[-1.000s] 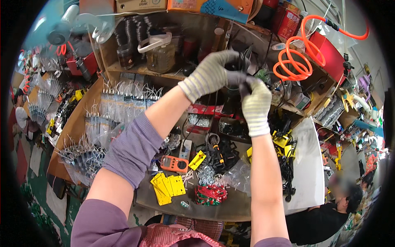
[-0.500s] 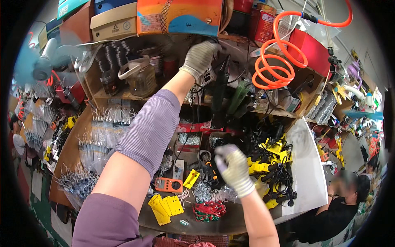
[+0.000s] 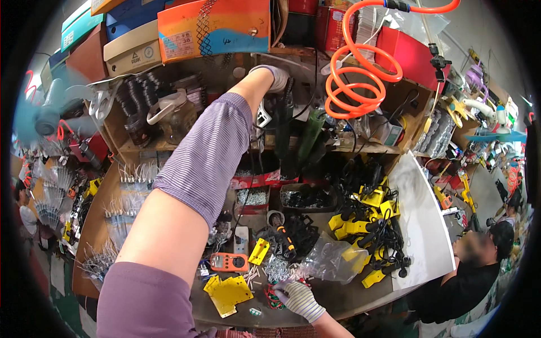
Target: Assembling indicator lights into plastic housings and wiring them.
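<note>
Up high, left hand (image 3: 274,78): reaching onto the shelf (image 3: 360,149), grip hidden, cannot tell.
Right hand (image 3: 298,297): resting on worktop (image 3: 420,225), fingers loosely curled over red-green wire bundle (image 3: 274,297).

You have two gloved hands in view: your left hand (image 3: 274,76) up at the shelf, your right hand (image 3: 297,297) low on the bench. One orange coiled hose (image 3: 360,73) hangs above. One orange meter (image 3: 229,262) lies on the bench. One clear plastic bag (image 3: 329,259) sits beside the yellow tools (image 3: 366,225), which are too tangled to count. One other person (image 3: 479,265) stands at right.
</note>
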The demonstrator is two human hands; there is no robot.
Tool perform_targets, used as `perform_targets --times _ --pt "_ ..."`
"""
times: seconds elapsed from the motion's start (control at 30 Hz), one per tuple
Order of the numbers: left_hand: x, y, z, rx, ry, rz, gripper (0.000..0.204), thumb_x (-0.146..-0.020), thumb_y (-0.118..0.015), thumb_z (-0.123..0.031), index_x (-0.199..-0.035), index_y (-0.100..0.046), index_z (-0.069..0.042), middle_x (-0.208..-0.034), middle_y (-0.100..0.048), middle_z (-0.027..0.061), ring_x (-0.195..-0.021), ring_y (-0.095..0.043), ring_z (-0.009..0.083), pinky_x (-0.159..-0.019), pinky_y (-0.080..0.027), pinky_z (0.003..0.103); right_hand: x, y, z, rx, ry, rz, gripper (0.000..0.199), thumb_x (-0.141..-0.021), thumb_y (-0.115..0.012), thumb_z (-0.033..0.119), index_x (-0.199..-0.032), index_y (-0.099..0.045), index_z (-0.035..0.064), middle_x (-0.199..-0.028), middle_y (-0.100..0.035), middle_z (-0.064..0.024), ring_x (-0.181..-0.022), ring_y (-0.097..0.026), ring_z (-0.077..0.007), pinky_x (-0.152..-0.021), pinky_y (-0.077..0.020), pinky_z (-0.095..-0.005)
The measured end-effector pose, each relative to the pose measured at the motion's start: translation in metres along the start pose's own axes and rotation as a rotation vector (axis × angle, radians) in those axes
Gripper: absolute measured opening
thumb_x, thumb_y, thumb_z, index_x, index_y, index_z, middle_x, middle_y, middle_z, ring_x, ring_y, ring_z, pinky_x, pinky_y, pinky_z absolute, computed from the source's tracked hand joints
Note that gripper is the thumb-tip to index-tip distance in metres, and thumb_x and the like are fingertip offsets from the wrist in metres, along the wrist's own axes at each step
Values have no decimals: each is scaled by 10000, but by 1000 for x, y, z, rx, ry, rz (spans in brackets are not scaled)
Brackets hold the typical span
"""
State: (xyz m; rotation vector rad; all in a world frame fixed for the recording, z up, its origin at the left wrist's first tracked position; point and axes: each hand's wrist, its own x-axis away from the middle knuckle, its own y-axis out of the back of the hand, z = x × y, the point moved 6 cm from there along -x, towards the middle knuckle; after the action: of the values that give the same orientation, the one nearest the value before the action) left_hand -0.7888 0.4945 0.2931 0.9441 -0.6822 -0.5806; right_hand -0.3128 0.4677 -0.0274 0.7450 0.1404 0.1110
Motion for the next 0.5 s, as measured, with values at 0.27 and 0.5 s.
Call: perform_targets --times 0.27,0.5 --pt "84 43 -41 -733 106 -270 264 -880 -505 -134 -1030 -708 -58 -1044 -700 112 -949 -666 279 -836 -513 369 -5 -1 11 -19 4 -31 180 -852 -637 236 -953 -696 99 -848 -667 -122 -812 -638 -312 -729 -505 -402" --pt "201 27 -51 369 245 -1013 222 -876 -535 -141 -1041 -667 -72 -928 -660 165 -890 -625 354 -781 -514 379 1 -24 19 59 -11 3 185 -856 -638 269 -948 -688 117 -895 -655 -121 -864 -632 -306 -751 -508 -412"
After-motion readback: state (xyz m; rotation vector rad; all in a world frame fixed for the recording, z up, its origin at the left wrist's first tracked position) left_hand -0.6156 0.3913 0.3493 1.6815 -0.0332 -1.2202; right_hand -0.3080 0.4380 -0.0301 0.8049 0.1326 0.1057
